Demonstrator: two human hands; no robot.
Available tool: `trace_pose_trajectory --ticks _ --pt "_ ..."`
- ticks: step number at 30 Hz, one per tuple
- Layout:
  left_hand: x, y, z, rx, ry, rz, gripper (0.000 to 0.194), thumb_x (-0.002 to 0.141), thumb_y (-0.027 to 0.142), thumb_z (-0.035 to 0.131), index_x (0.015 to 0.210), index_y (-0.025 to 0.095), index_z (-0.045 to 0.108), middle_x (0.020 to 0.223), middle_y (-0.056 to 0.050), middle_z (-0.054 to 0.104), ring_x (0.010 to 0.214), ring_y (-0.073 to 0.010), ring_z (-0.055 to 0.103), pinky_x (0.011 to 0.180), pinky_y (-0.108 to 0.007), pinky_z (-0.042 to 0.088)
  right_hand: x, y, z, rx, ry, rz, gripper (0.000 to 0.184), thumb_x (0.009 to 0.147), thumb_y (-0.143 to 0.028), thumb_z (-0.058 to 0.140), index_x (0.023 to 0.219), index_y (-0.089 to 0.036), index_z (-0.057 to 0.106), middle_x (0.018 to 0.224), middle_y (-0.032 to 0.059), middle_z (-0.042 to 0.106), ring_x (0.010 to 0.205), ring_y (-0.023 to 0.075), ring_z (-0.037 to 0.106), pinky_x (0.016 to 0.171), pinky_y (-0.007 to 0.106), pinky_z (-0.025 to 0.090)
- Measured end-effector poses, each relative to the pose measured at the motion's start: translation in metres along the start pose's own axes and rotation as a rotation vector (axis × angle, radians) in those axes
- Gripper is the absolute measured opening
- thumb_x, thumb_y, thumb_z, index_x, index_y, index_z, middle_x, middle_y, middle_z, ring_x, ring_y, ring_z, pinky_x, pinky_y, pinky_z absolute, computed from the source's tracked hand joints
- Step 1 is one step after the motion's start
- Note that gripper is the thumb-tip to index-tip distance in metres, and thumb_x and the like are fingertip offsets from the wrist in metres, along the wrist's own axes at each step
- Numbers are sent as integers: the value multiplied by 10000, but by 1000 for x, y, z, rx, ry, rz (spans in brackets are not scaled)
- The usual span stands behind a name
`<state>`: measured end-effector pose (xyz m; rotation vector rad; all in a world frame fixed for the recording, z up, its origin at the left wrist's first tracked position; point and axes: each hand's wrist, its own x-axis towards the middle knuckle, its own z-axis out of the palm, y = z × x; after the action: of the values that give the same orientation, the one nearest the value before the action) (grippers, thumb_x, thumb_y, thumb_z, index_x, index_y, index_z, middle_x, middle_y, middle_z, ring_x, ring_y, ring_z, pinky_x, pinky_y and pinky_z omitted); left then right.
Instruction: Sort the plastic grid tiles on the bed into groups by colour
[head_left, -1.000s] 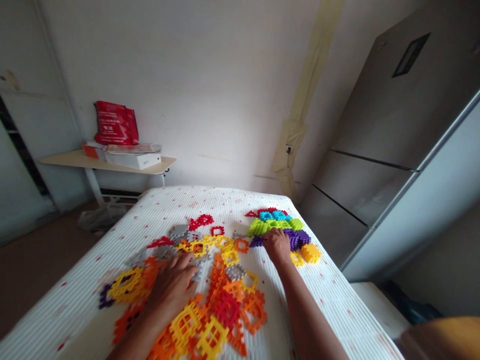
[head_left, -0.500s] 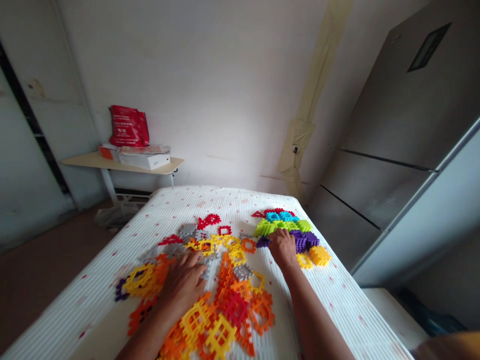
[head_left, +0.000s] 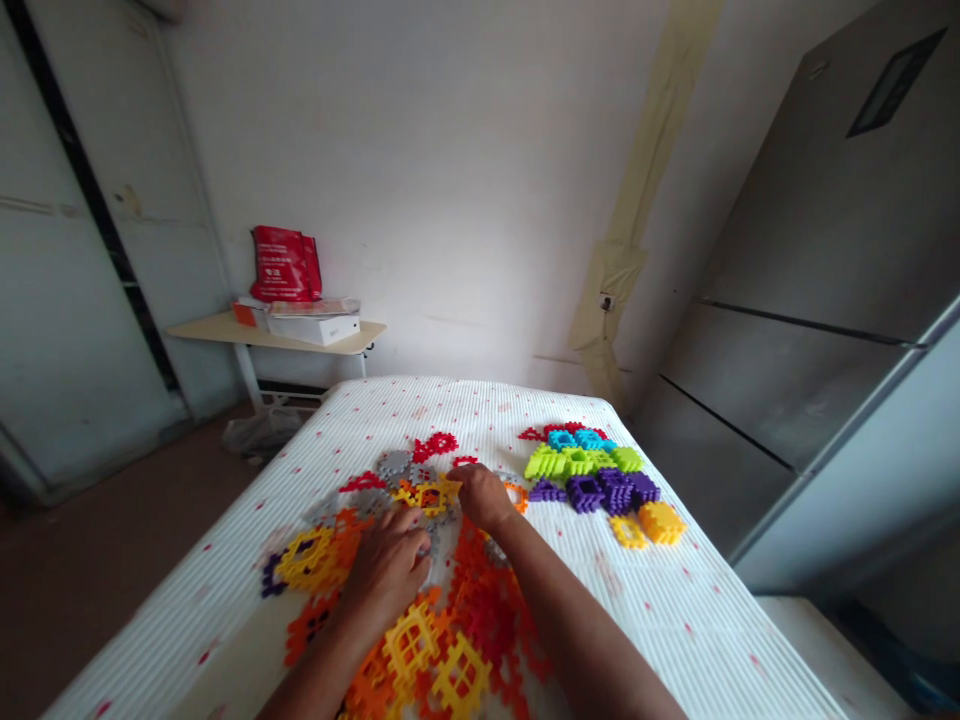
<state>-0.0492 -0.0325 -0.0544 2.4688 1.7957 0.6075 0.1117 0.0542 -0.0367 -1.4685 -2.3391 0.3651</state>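
Yellow pieces (head_left: 436, 492) lay just beyond the left hand (head_left: 390, 558), left of the right hand (head_left: 484, 497), whether either gripped I couldn't tell.

Home room with tall fridge (head_left: 814, 240)

Both hands (head_left: 486, 497) bare; forearms (head_left: 559, 605) likewise uncovered, tapering smoothly towards wrists (head_left: 508, 527)

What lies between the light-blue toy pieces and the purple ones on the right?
Lime-green interlocking pieces lie between the light-blue pieces and the purple pieces on the right; the head view shows this.
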Motion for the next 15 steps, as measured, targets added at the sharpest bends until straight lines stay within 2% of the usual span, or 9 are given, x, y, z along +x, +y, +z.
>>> trace_pose_trajectory --ticks 4,8,15 --pt "2 -4 3 -69 72 4 171 772 152 499 691 206 639 996 -60 636 948 -203 574 854 -340 421 11 -6 9 33 -45 -6 412 768 -73 462 1080 -249 665 1062 15 681 976 138 609 812 208 448" --pt "4 -9 7 -86 131 -56 183 812 158 446 761 178 621 1005 -85 607 900 -195 580 816 -334 427 11 -7 10 30 -83 4 375 810 -132 471 1121 -263 633 923 -21 711 831 111 644 684 170 459" --pt "3 -9 9 -95 118 -41 169 792 122 452 705 186 582 817 -42 587 800 -172 564 748 -297 417 13 -17 13 -177 -117 57 319 777 -198 540 1066 -264 659 1004 55 694 930 208 636 767 297 476"
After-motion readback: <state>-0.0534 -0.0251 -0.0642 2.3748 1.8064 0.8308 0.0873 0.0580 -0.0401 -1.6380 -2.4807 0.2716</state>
